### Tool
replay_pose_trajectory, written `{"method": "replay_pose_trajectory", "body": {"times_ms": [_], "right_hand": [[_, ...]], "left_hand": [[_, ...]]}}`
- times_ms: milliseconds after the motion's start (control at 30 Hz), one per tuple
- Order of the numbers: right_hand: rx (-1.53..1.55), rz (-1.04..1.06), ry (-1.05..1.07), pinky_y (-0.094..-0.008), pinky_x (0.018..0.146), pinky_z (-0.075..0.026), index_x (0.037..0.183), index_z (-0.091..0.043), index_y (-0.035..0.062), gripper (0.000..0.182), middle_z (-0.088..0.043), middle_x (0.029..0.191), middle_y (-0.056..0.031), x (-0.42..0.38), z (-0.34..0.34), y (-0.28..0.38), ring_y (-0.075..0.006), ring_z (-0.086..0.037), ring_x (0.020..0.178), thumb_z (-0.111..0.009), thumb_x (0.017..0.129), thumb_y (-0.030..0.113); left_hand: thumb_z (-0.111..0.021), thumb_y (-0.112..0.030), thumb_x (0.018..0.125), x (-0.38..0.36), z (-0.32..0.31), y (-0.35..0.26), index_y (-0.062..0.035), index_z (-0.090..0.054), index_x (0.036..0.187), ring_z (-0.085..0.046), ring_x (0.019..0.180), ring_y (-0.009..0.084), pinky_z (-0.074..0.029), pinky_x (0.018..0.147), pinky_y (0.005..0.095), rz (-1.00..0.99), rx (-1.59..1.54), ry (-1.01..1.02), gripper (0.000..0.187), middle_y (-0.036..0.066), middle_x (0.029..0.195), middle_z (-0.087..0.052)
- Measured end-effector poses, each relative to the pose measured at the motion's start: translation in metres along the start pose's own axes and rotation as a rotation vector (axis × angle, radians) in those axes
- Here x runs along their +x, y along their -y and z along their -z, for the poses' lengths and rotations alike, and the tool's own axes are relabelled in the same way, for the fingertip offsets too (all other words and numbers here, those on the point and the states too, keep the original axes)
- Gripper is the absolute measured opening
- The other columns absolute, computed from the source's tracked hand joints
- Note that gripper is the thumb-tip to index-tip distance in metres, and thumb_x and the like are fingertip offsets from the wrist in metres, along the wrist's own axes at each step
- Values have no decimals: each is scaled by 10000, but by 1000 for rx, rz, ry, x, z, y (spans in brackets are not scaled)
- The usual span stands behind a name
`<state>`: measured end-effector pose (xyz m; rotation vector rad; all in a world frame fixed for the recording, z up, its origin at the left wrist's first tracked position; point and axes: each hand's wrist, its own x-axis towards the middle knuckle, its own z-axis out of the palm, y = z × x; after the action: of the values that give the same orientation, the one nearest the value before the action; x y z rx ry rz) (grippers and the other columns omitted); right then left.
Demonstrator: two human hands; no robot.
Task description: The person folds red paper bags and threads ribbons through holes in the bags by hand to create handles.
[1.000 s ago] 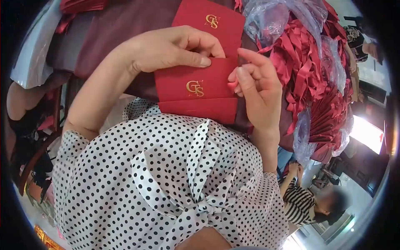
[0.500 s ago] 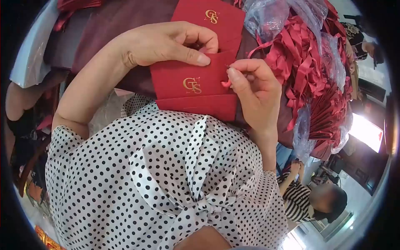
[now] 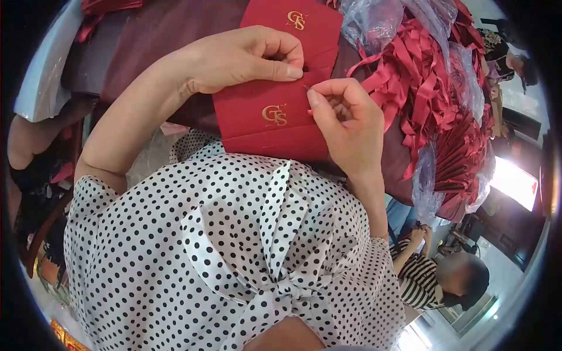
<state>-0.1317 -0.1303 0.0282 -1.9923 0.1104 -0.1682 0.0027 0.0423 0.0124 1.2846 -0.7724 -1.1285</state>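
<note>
The red packet, with gold lettering on its upper face, lies right in front of the wearer, its near edge against the dotted blouse and a folded band running along that edge. The left hand is at the packet's far edge, thumb flat on the face and fingers curled over the rim, gripping it between them. The right hand covers part of the packet's right edge, thumb and forefinger brought together on a thin dark strand; a bright red scrap peeks out below its thumb, and whether the curled fingers hold that cannot be told. Beyond the packet's far edge lies a second packet with the same lettering. Left of the first packet, the surface under its dark red cloth gives the wider room for moving; to the right, only a narrow strip of cloth separates it from a heap of red ribbons, with see-through plastic beyond. Well to the packet's right, a person in stripes sits.
</note>
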Motion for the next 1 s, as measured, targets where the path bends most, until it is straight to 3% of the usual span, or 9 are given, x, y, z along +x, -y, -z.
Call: {"method": "replay_pose_trajectory", "body": {"times_ms": [167, 267, 367, 433, 467, 567, 700, 767, 1000], "right_hand": [[-131, 3, -14, -246, 545, -467, 860, -614, 5, 76, -610, 759, -66, 2, -3, 10, -107, -581, 598, -662, 814, 42], [-258, 69, -1, -290, 550, -480, 833, -592, 8, 80, -597, 750, -89, 4, -2, 13, -178, -592, 601, -657, 789, 23], [-404, 242, 17, -341, 567, -485, 812, -560, 8, 114, -580, 739, -114, 8, -2, 16, -260, -587, 622, -664, 766, 18], [-756, 485, 56, -369, 583, -483, 844, -540, 17, 161, -561, 723, -121, 10, -3, 24, -293, -580, 648, -672, 752, 19], [-691, 540, 66, -358, 579, -490, 914, -529, 10, 228, -583, 716, -119, 14, 1, 20, -289, -596, 640, -694, 760, 45], [-122, 101, 101, -324, 523, -475, 895, -555, 4, 251, -615, 676, -108, 20, 6, 21, -251, -612, 575, -736, 767, 122], [-413, 249, 91, -299, 518, -470, 920, -606, 25, 258, -610, 663, -87, 17, 5, 19, -196, -596, 557, -756, 755, 155], [-384, 240, 87, -296, 518, -470, 913, -605, 27, 256, -612, 659, -83, 16, 6, 18, -192, -598, 557, -757, 756, 160], [-329, 160, 97, -263, 530, -485, 887, -603, 29, 247, -633, 667, -75, 12, 16, 19, -155, -613, 569, -767, 757, 160]], "left_hand": [[-605, -169, 912, -1, -4, 2, -54, -530, 847, -416, 754, 10, -358, 678, 177, -24, 41, -87, 152, -78, 804, -491], [-597, -148, 912, -2, -11, 1, -33, -525, 841, -425, 776, 35, -362, 694, 197, -55, 178, -132, 153, -53, 803, -493], [-593, -123, 906, -1, -20, 5, -10, -516, 836, -434, 813, 62, -363, 720, 217, -272, 559, -259, 154, -21, 806, -490], [-596, -105, 895, -3, -24, 5, 3, -521, 844, -437, 850, 78, -363, 746, 230, -253, 602, -330, 142, 3, 809, -485], [-587, -105, 903, -5, -21, 1, 2, -527, 852, -438, 833, 72, -364, 737, 224, -224, 490, -284, 132, -5, 811, -488], [-556, -103, 926, -9, -17, -10, 2, -553, 892, -465, 819, 52, -384, 740, 205, -128, 286, -159, 111, -24, 844, -524], [-555, -94, 923, -4, -6, -7, 6, -581, 930, -509, 859, 37, -412, 780, 195, -127, 180, -136, 103, -17, 880, -580], [-576, -66, 900, -1, 0, -16, 13, -600, 940, -511, 812, 38, -418, 753, 202, -95, 306, 46, 92, -22, 831, -584], [-681, -24, 707, 18, 2, -18, -9, -612, 856, -509, 722, 123, -420, 702, 262, -170, 506, 96, 165, 16, 754, -590]]}}
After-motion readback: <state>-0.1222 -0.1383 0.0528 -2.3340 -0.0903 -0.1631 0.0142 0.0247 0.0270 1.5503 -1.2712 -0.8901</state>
